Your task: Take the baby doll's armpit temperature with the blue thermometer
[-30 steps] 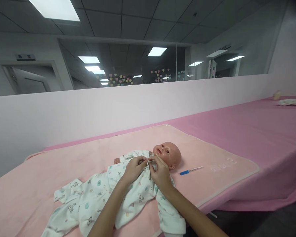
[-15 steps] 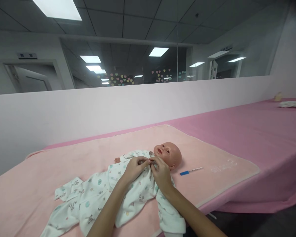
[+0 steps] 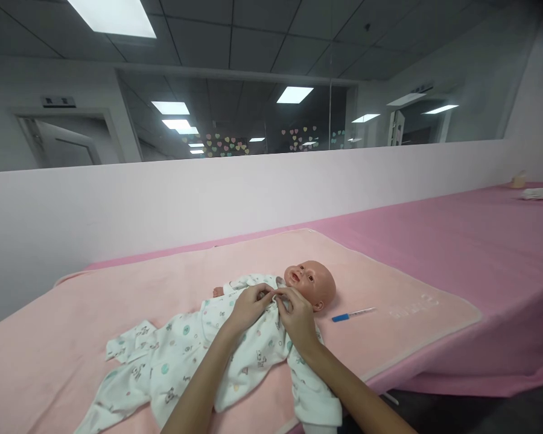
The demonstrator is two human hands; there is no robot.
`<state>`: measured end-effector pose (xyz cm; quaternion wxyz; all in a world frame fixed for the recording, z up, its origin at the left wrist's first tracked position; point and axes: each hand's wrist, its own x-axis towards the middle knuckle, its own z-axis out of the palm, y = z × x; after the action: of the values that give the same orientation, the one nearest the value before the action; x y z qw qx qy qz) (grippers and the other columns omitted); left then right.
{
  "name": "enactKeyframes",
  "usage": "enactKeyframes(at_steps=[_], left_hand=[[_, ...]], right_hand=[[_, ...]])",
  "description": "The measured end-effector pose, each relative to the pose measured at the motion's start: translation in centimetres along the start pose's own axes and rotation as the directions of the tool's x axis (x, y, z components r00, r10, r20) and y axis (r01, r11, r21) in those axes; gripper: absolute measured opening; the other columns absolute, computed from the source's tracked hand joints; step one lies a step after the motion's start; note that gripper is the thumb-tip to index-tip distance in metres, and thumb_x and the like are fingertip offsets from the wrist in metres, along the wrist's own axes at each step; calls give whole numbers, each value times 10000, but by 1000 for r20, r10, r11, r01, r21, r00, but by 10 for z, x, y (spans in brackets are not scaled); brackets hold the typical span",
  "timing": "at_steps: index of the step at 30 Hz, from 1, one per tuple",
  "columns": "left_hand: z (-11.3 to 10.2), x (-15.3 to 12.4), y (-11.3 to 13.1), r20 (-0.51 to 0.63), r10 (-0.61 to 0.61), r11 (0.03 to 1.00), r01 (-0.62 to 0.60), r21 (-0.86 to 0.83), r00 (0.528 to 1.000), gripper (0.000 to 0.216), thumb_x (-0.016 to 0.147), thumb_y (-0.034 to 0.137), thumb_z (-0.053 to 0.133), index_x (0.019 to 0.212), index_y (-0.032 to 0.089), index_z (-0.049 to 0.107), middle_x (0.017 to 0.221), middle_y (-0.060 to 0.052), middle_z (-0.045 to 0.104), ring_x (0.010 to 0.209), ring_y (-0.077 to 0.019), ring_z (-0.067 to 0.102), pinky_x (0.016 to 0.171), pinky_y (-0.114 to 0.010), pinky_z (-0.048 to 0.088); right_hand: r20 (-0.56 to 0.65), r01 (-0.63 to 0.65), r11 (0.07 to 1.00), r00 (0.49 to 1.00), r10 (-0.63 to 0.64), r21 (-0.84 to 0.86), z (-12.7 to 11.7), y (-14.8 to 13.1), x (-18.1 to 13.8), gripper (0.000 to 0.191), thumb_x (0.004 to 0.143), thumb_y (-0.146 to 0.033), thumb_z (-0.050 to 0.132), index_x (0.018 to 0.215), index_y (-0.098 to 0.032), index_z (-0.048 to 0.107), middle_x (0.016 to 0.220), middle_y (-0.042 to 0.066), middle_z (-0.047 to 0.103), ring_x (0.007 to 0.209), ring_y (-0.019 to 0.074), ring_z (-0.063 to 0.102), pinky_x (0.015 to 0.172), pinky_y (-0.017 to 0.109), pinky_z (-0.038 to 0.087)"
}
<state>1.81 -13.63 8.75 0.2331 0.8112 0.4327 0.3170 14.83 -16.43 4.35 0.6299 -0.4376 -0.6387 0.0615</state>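
Observation:
A baby doll lies on its back on a light pink blanket, dressed in a white patterned sleepsuit. My left hand and my right hand meet at the doll's chest just below its chin. Both pinch the sleepsuit's collar edges, fingers pressed together on the fabric. The sleepsuit's legs trail off to the lower left and one sleeve hangs near the table's front edge.
A thin thermometer with a blue end lies on the blanket right of the doll's head. The long table has a darker pink cover. More cloth lies at the far right end. A white partition wall runs behind.
My hands stay pinched at the doll's collar with only small finger shifts. The view has drifted slightly to the left.

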Motion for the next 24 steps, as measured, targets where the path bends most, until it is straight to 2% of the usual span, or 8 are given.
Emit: enactKeyframes(at_steps=[5, 10, 18, 24], left_hand=[[1, -1, 1, -12, -51, 999, 51, -5, 999, 357, 819, 400, 357, 941, 184, 614, 818, -21, 628, 758, -153, 542, 655, -220, 394], [0, -1, 2, 25, -59, 995, 61, -77, 998, 372, 803, 416, 361, 863, 152, 616, 805, -35, 621, 772, -167, 541, 681, -237, 399], [-2, -2, 6, 32, -79, 985, 83, -155, 996, 355, 786, 396, 373, 734, 135, 607, 712, -18, 583, 690, -144, 504, 607, -230, 368], [-4, -1, 7, 123, -42, 960, 74, -270, 992, 323, 758, 350, 435, 867, 116, 630, 756, -47, 610, 747, -166, 542, 661, -246, 401]], right_hand=[[20, 23, 999, 1000, -23, 23, -1, -2, 0, 169, 788, -158, 444, 839, -201, 600, 815, 20, 638, 740, 148, 593, 647, 238, 460], [19, 16, 999, 1000, -16, 41, -2, -3, 0, 162, 804, -190, 446, 833, -198, 605, 811, 26, 637, 738, 152, 591, 650, 249, 463], [-19, 17, 1000, 1000, -17, -3, -1, -1, -1, 172, 820, -226, 447, 837, -190, 615, 794, 36, 644, 705, 160, 588, 632, 261, 456], [-4, 18, 1000, 1000, -18, 25, -3, -3, -1, 152, 808, -205, 463, 811, -188, 614, 783, 28, 639, 729, 151, 591, 652, 250, 461]])
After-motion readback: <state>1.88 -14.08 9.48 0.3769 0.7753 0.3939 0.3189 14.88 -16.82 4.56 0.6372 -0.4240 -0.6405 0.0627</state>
